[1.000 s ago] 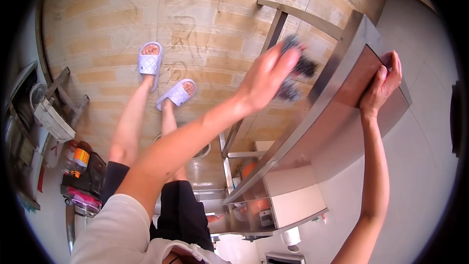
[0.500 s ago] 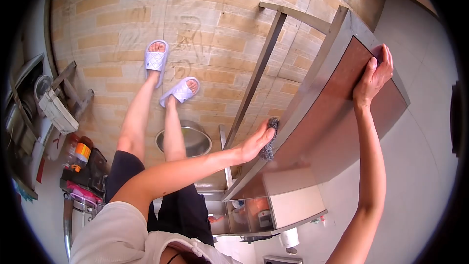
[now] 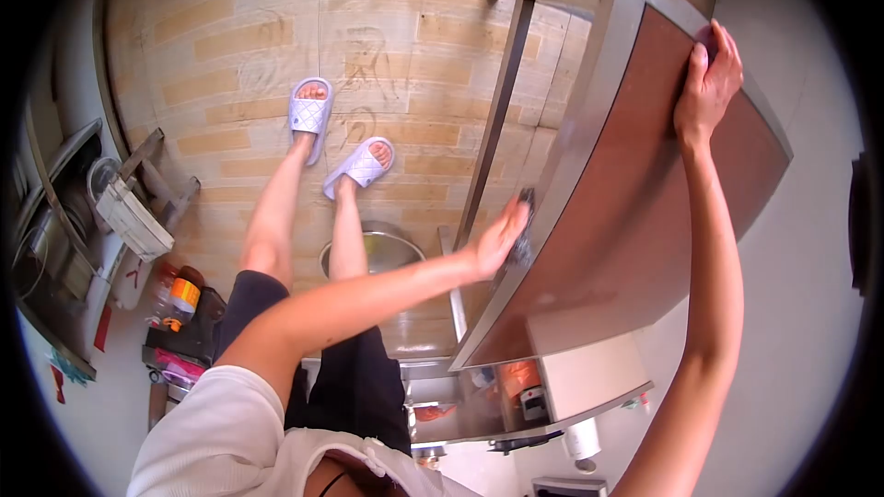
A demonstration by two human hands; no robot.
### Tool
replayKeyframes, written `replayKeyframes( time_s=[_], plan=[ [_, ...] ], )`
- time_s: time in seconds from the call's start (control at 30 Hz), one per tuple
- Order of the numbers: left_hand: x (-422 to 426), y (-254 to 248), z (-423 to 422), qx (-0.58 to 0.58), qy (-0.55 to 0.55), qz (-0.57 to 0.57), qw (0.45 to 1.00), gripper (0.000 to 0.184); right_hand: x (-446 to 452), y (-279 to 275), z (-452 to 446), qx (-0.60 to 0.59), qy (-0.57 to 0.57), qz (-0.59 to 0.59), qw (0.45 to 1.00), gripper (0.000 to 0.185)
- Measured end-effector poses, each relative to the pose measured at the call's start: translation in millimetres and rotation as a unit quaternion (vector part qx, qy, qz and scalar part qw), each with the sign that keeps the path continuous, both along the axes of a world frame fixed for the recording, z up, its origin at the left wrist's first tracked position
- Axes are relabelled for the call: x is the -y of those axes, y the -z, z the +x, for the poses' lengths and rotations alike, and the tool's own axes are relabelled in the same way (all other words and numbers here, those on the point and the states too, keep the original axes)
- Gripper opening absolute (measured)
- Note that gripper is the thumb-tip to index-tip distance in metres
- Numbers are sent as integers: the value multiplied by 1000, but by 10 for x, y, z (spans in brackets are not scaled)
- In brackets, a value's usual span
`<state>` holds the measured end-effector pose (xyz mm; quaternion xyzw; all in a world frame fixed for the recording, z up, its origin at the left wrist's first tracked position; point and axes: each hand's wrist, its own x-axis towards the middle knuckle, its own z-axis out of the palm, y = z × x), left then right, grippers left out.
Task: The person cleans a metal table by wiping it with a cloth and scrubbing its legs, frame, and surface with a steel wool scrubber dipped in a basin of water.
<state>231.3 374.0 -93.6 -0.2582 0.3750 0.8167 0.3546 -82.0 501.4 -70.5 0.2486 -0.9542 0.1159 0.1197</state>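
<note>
A dark steel-wool scrubber (image 3: 525,237), partly hidden, is under the fingers of my left hand (image 3: 497,237), against the metal side frame of a tilted table (image 3: 635,184) with a reddish-brown top. My right hand (image 3: 707,92) is wrapped round the table's far edge, thumb on the top side and fingers over the rim. The table's metal leg (image 3: 497,110) stretches out over the floor to the left of the frame.
A metal basin (image 3: 391,244) stands on the floor by my legs. My slippered feet (image 3: 311,115) are on the tiles. At left are a small stool (image 3: 133,216), bottles (image 3: 182,299) and pans. Shelves (image 3: 479,396) with items stand below the table.
My left hand came down from beyond the frame onto it with the scrubber, then moved slightly up along it. The tabletop shifted and looks larger in view; my right hand stays on its edge.
</note>
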Motion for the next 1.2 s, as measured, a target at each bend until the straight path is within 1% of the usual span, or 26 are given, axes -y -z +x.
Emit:
replayKeyframes(
  time_s=[0.03,0.07,0.1,0.13,0.17,0.23,0.3,0.33,0.37,0.4,0.43,0.47,0.5,0.53,0.6,0.63,0.7,0.77,0.8,0.87,0.9,0.97,1.03,1.1,1.17,1.2],
  plan=[
    [-157,57,492,19,40,16,999,71,-3,16,-7,-7,0,-7,1000,40],
    [-222,-72,747,12,-14,25,1000,64,-16,47,-26,-31,-5,-3,1000,37],
    [-367,-9,1185,25,11,28,999,61,-36,60,-33,-56,-9,2,998,35],
    [-394,-119,1452,44,62,-18,997,60,-19,53,3,-45,1,-2,999,40],
    [-575,-153,1928,29,63,-124,990,54,-30,43,17,-88,4,18,996,37],
    [-399,-203,2310,-12,267,-109,957,48,79,-55,185,-90,112,70,987,45],
    [-26,-210,2483,90,297,-39,950,46,137,-204,525,-107,110,-80,985,46],
    [183,-259,2539,151,310,-4,939,45,280,-497,888,-101,114,-106,982,41],
    [445,-279,2460,184,325,-48,926,44,237,-646,1273,-41,134,-160,977,32],
    [683,-164,2460,213,336,-39,917,41,406,-863,1775,-23,153,-275,949,27],
    [887,-9,2545,174,306,-52,935,38,489,-1089,2249,4,150,-292,944,23],
    [1046,14,2481,174,295,-89,935,36,375,-1127,2813,35,174,-243,954,22],
    [1180,42,2428,182,315,-100,926,37,446,-1174,3411,87,260,-258,926,22],
    [1263,138,2467,161,350,-139,912,42,566,-1133,4027,147,368,-323,859,21],
    [1323,373,2718,112,437,-187,873,52,864,-1066,5158,224,516,-340,753,21],
    [1282,506,2864,81,488,-195,847,57,1050,-968,5727,236,575,-377,687,20],
    [1185,571,3176,30,576,-230,784,66,1380,-806,6705,284,656,-396,577,20],
    [1090,569,3400,-23,642,-284,711,71,1648,-604,7473,291,710,-401,500,20],
    [1121,489,3342,-52,667,-269,693,71,1771,-409,7924,305,725,-400,471,20],
    [1437,806,3455,-125,672,-263,681,68,1913,97,8756,332,744,-403,417,20],
    [1606,1016,3462,-162,674,-259,673,66,1905,313,8993,352,752,-372,416,22],
    [1930,1488,3349,-160,701,-335,609,61,1870,860,9405,390,757,-316,419,27],
    [2079,1777,3162,-179,682,-388,594,56,1764,1471,9762,355,776,-317,413,31],
    [1961,2055,3036,-216,674,-392,587,57,1621,2151,10124,335,799,-327,377,41],
    [1809,2349,2974,-242,673,-376,589,60,1515,2783,10479,320,822,-247,402,52],
    [1660,2525,2985,-251,673,-359,596,63,1451,2914,10498,311,851,-211,367,58]
  ],
)
